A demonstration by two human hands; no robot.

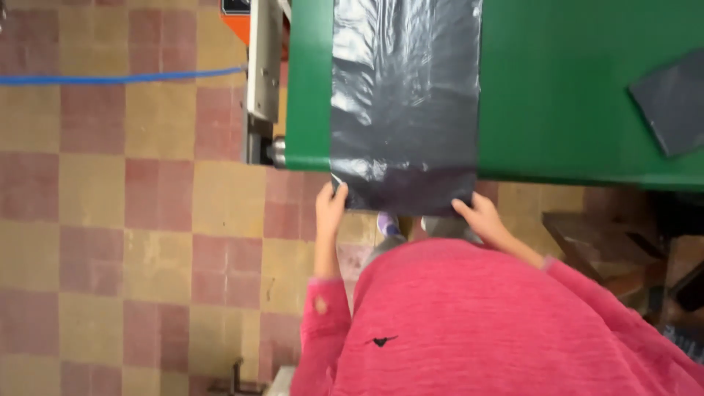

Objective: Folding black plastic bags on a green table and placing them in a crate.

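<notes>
A long sheet of shiny black plastic film (403,103) lies on a green table (557,95) and hangs a little over its near edge. My left hand (330,207) pinches the film's near left corner. My right hand (478,214) grips the near right corner. Both arms wear pink sleeves, and my pink top fills the lower right of the view.
A second dark plastic piece (671,103) lies on the table at the far right. A grey metal machine frame (262,73) stands at the table's left end, with an orange part above it. A blue cable (117,76) crosses the checkered tile floor. Dark wooden pieces (601,235) sit under the table at right.
</notes>
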